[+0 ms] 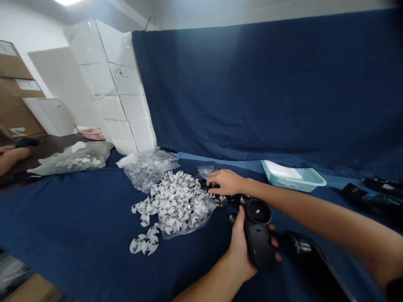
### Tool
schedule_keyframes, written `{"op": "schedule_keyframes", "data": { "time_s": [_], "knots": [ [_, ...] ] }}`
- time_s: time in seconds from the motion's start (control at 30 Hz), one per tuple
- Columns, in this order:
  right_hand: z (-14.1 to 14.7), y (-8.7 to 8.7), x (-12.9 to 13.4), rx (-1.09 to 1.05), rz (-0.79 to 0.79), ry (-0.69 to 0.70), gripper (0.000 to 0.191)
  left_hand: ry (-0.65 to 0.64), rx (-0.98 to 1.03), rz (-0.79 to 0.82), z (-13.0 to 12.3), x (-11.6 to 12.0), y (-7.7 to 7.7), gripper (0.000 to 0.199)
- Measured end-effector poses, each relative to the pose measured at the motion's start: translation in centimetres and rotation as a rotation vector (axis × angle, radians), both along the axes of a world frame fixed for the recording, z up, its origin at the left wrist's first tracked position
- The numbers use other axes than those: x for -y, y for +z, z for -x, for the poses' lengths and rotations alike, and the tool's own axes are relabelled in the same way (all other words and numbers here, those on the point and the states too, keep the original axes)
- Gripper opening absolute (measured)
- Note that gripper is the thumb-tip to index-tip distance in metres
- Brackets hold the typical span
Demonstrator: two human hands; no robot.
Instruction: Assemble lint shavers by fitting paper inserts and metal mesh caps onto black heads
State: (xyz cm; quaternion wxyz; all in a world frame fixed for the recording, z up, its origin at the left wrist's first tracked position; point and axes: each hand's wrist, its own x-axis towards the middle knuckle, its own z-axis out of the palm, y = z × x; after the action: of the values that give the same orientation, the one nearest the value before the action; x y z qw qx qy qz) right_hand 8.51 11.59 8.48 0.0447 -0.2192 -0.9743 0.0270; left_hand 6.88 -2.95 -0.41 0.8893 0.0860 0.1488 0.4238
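Observation:
In the head view, my left hand (pixel 241 247) is wrapped round a black handheld device housing (pixel 260 243). A round recessed ring forms its upper end, with a small pale spot in the middle. Farther forward, my right hand (pixel 226 182) has its fingers curled down over small dark parts (pixel 222 201). Whatever lies between its fingertips is too small and dark to name. Just left of that hand is a heap of white and grey curved, blade-like pieces (pixel 179 201), partly on a clear plastic bag. A few similar pieces (pixel 145 242) lie apart, nearer to me.
Another black device (pixel 315 260) lies at the right front, and more black items (pixel 371 197) lie at far right. A turquoise basket (pixel 310 182) stands behind my right forearm. Crumpled clear bags (pixel 151 165) and stacked white boxes (pixel 122 105) are behind the heap. Another person's hand (pixel 14 157) shows at left.

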Motion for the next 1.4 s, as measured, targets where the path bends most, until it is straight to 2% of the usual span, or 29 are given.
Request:
{"op": "schedule_keyframes", "data": {
  "time_s": [0.13, 0.23, 0.4, 0.5, 0.57, 0.67, 0.77, 0.83, 0.87, 0.93, 1.03, 1.1, 1.17, 1.3, 1.4],
  "knots": [
    [4.0, 0.8, 0.1, 0.104, 0.082, 0.209, 0.028, 0.059, 0.031, 0.001, 0.6, -0.1, 0.5, 0.080],
    [6.5, 0.6, 0.2, 0.203, 0.103, 0.285, 0.025, 0.049, 0.036, -0.015, 0.9, -0.3, 0.3, 0.086],
    [8.3, -0.6, 0.3, 0.324, 0.086, 0.280, 0.020, 0.000, -0.006, -0.030, 0.9, -0.6, -0.6, 0.094],
    [7.9, -0.2, 0.5, 0.295, 0.055, 0.247, 0.017, -0.020, -0.012, -0.048, 0.8, -0.6, -0.9, 0.092],
    [6.7, 1.4, 0.6, 0.231, 0.025, 0.213, 0.010, -0.007, 0.012, -0.060, 0.8, -0.6, -0.9, 0.089],
    [2.9, 5.3, 1.2, 0.060, -0.024, 0.121, 0.010, 0.032, 0.013, -0.045, 0.8, -0.6, -0.6, 0.086],
    [-3.2, 8.7, 2.6, -0.162, -0.067, -0.049, 0.012, 0.026, -0.015, -0.039, 0.9, -0.7, -0.3, 0.082],
    [-8.0, 9.3, 4.1, -0.296, -0.063, -0.188, 0.014, 0.025, -0.030, -0.036, 0.9, -0.6, -0.1, 0.078],
    [-10.3, 9.0, 5.1, -0.377, -0.017, -0.282, 0.017, 0.035, -0.039, -0.035, 0.9, -0.6, 0.0, 0.076],
    [-14.6, 7.2, 7.3, -0.692, 0.581, -0.597, 0.019, 0.060, -0.057, -0.039, 0.9, -0.6, 0.2, 0.070],
    [-19.2, 3.7, 10.5, -0.808, 0.919, -0.710, 0.030, 0.075, -0.064, -0.053, 0.9, -0.6, 0.5, 0.065],
    [-20.9, 1.9, 12.3, -0.846, 1.011, -0.742, 0.028, 0.063, -0.071, -0.060, 0.9, -0.6, 0.6, 0.062],
    [-21.6, 0.9, 13.5, -0.880, 1.050, -0.758, 0.028, 0.049, -0.080, -0.068, 0.9, -0.6, 0.6, 0.060],
    [-21.2, 0.4, 13.9, -0.951, 1.020, -0.763, 0.042, 0.004, -0.101, -0.092, 0.8, -0.4, 0.6, 0.058],
    [-19.6, 0.2, 13.3, -0.967, 0.967, -0.752, 0.042, -0.041, -0.113, -0.097, 0.6, -0.1, 0.6, 0.060]
  ]
}}
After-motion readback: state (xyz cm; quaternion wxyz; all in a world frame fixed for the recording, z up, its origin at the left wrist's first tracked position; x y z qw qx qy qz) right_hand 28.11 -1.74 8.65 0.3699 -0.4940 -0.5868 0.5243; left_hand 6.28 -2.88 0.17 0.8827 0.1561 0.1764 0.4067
